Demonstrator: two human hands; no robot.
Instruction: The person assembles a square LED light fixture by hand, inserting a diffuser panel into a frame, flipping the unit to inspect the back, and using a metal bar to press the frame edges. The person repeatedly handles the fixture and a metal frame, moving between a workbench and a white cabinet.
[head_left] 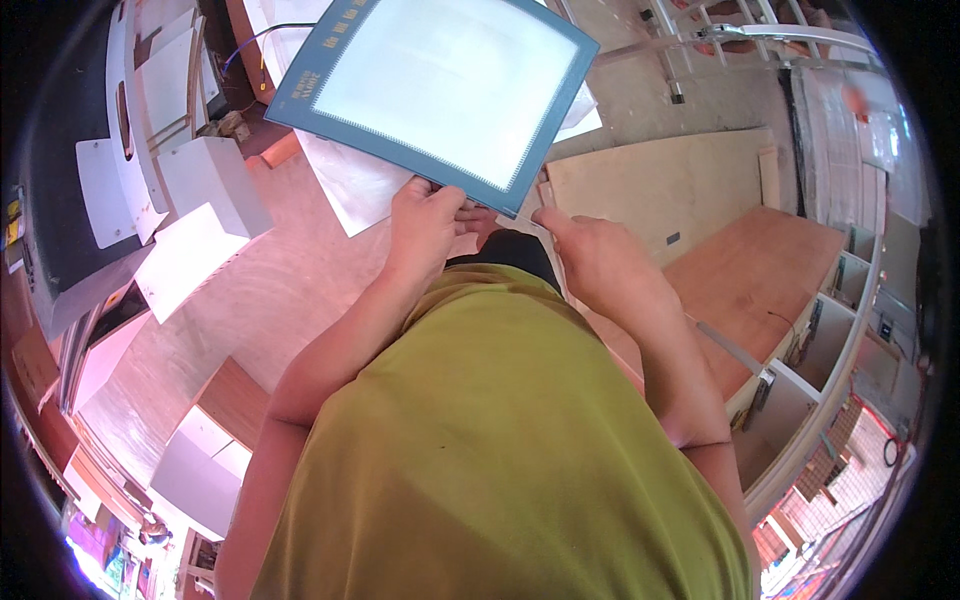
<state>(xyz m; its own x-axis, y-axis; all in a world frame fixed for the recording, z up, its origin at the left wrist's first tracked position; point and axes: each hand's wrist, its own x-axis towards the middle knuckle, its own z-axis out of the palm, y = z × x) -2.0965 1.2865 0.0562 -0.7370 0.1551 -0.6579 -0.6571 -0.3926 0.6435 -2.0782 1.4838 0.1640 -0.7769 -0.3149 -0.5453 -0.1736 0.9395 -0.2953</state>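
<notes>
A flat rectangular panel (450,75) with a dark blue-grey border and a frosted white middle is tilted in front of me. Gold markings run along its left border. My left hand (428,222) is closed on the panel's near edge, thumb on top, and the other fingers are partly hidden. Just right of the near corner is my right hand (605,262), its fingers curled in and the fingertips close to that corner. What it pinches, if anything, is too small to make out. White sheeting (350,185) shows beneath the panel.
A wooden cabinet carcass (750,280) with a pale plywood board (650,185) lies to the right. A metal ladder (740,35) stands at the far right. White boards (205,255) and a small wood-topped cabinet (235,400) are on the left.
</notes>
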